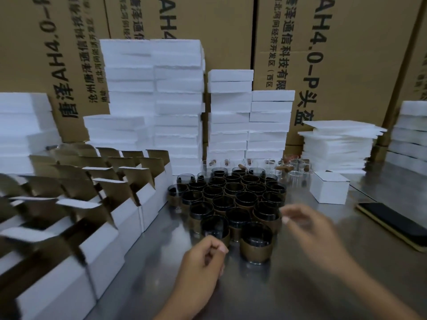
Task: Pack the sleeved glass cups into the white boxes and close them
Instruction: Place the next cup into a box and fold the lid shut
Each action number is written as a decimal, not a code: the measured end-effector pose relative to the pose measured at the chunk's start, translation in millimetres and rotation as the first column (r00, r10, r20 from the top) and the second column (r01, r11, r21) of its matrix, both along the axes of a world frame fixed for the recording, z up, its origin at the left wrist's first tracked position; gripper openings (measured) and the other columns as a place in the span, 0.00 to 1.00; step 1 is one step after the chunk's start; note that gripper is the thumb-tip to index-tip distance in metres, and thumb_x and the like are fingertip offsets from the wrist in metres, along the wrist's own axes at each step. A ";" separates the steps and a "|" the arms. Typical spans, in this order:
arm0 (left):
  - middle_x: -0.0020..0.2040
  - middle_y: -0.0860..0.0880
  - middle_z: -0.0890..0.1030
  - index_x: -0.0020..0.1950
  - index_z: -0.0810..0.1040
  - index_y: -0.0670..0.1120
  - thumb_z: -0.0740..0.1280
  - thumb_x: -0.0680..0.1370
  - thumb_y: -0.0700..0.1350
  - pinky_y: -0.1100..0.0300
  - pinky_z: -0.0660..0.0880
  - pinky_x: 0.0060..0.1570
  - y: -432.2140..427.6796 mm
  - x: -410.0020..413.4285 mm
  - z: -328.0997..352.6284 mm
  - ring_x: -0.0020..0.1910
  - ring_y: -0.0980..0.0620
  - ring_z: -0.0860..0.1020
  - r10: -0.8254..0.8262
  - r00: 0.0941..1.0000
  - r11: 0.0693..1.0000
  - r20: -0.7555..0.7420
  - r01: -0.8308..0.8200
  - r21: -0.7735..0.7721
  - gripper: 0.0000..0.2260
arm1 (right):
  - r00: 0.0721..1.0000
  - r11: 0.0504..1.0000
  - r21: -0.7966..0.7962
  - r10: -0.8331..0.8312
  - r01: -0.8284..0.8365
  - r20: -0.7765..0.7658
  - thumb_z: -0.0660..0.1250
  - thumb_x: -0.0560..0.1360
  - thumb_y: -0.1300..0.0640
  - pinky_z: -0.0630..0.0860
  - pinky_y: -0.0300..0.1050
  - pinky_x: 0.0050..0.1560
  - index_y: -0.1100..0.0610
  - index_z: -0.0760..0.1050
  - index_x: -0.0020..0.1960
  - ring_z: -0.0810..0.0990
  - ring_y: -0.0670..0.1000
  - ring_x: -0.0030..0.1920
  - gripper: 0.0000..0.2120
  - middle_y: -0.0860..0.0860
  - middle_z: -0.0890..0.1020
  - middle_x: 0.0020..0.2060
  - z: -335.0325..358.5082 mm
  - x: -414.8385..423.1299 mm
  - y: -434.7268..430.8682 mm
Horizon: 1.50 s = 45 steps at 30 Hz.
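Empty grips: the left hand [203, 259] was curled on nothing, and the right hand [309, 227] hung loose-fingered at the cups [231, 195].

The left hand's fingers bent in toward the thumb just beside a front cup. The right hand, blurred, hovered part-spread over the cluster's right edge. The cups stood packed together on the table [288, 285], with the boxes [104, 227] in rows to their left, flaps up. It looked like the pick-up step; next, I judged, a hand had to close round a cup and carry it left into a box.
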State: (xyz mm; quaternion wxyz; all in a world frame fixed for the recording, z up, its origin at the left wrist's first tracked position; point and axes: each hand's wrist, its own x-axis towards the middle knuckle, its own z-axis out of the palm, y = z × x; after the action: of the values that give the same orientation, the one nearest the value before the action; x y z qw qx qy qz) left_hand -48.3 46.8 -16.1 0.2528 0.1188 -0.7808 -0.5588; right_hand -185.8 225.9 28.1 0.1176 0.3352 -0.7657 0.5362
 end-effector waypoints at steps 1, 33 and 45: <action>0.28 0.52 0.76 0.37 0.76 0.50 0.63 0.79 0.40 0.66 0.69 0.32 0.0 2.5 0.2 0.29 0.56 0.74 -0.004 1.000 1.000 -0.007 0.004 -0.012 0.11 | 0.999 0.999 -0.043 0.025 -0.024 0.037 0.68 0.73 0.69 0.70 0.26 0.42 0.53 0.78 0.43 0.79 0.39 0.41 0.11 0.47 0.82 0.40 -7.9 15.4 -5.0; 0.45 0.47 0.77 0.50 0.78 0.42 0.67 0.73 0.46 0.57 0.66 0.45 -32.1 190.0 39.3 0.47 0.49 0.72 0.516 0.691 0.362 -0.507 -0.712 -0.601 0.10 | 0.986 0.983 0.092 -0.159 0.162 -0.041 0.67 0.73 0.67 0.71 0.40 0.32 0.49 0.73 0.35 0.79 0.52 0.31 0.15 0.49 0.78 0.28 -43.7 65.1 -16.3; 0.37 0.50 0.77 0.53 0.76 0.45 0.70 0.73 0.40 0.49 0.63 0.57 -39.9 183.5 45.3 0.41 0.48 0.73 0.714 0.682 0.477 -0.156 -0.638 -0.605 0.10 | 0.988 0.986 0.075 -0.144 0.149 -0.062 0.66 0.73 0.68 0.69 0.29 0.32 0.50 0.73 0.36 0.77 0.47 0.33 0.14 0.48 0.78 0.30 -42.2 70.6 -16.5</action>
State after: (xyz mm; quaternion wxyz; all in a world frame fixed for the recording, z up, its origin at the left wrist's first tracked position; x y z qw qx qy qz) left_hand 135.1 6.9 29.2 0.4300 0.3600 -0.8195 -0.1181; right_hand -115.2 209.4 -14.1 0.1649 0.2972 -0.8053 0.4858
